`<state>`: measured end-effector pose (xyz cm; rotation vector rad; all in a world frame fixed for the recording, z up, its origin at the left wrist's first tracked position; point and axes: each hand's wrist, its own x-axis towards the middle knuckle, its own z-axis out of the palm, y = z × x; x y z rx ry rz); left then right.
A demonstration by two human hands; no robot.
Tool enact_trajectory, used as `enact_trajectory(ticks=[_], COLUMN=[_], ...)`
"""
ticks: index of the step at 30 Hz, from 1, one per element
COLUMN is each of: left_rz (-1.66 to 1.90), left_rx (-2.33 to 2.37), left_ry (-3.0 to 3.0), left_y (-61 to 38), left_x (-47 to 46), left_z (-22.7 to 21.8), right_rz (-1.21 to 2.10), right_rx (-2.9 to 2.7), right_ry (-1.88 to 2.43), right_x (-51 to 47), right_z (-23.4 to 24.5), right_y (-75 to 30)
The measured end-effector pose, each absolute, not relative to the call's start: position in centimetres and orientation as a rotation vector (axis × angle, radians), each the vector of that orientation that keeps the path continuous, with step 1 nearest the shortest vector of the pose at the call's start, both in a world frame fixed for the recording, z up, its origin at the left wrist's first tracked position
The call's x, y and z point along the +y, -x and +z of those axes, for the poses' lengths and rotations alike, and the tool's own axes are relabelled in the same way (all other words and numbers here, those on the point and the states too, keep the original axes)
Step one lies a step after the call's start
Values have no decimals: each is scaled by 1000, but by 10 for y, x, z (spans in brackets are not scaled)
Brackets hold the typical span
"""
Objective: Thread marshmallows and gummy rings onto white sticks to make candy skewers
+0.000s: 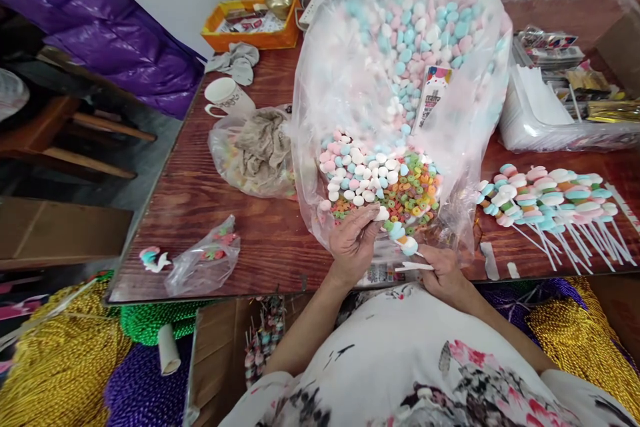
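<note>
A big clear plastic bag (350, 73) full of pastel pink, blue and white marshmallow candies lies open toward me on the wooden table (200, 193), with a heap of colourful ring candies (413, 190) at its mouth. My left hand (354, 243) reaches into the bag's mouth, fingers pinched on a white candy (383, 213). My right hand (444, 273) is closed on a white stick (413, 267) with blue and white candies (404, 238) threaded on its tip. The two hands are close together at the table's near edge.
Finished candy skewers (545, 203) lie in a pile to the right. Behind them sits a clear tub (565, 0) with white sticks and wrappers. To the left are a bag with a cloth (260, 147), a mug (227, 97), a small bag (205, 263) and an orange tray (250, 23).
</note>
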<state>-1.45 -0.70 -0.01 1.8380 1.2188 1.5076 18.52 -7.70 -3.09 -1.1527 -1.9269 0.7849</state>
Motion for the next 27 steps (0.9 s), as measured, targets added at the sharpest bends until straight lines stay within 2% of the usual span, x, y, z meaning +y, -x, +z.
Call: enact_trajectory(ticks=[13, 23, 27], left_rz=[1552, 1526, 1546], left_rx=[1104, 1136, 1109], left_ry=[-2048, -2292, -2149], left_y=[12, 16, 10], left_x=[-13, -7, -11], left_z=[5, -4, -1], right_rz=[668, 743, 840], right_rx=[-1817, -1757, -1690], right_ry=[1131, 1086, 1124], right_x=[-73, -64, -63], right_z=[-31, -28, -30], right_y=[-174, -164, -161])
